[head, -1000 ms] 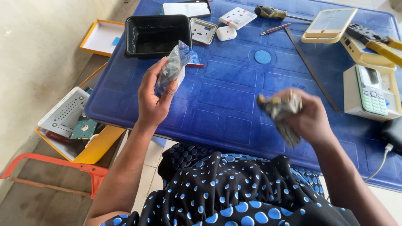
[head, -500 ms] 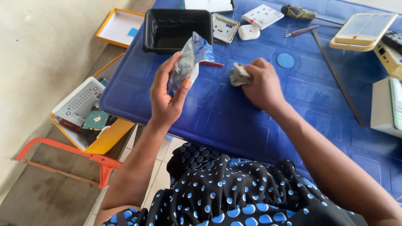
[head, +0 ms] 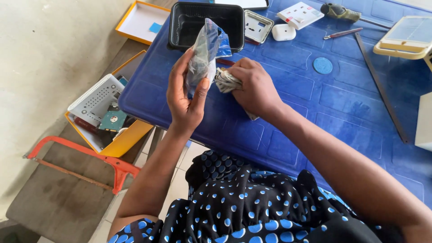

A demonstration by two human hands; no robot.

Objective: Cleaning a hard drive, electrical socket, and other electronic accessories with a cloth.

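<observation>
My left hand [head: 186, 96] holds a crinkled clear plastic packet [head: 206, 51] with blue print upright above the near left part of the blue table [head: 315, 112]. My right hand [head: 254, 87] is closed around a crumpled grey-white cloth [head: 226, 81] and presses it against the side of the packet. Both hands meet just in front of a black plastic tray [head: 204, 24].
Behind the hands lie a grey switch plate [head: 258, 26], a white socket [head: 299, 14], a small white case [head: 283, 32], a screwdriver [head: 342, 12], a blue round disc [head: 322, 65] and a thin metal bar [head: 380, 87]. A yellow box of parts [head: 105, 119] and an orange hacksaw [head: 85, 159] sit at left.
My right hand has carried the crumpled cloth leftward across the table until it touches the packet. The left hand kept hold of the packet.
</observation>
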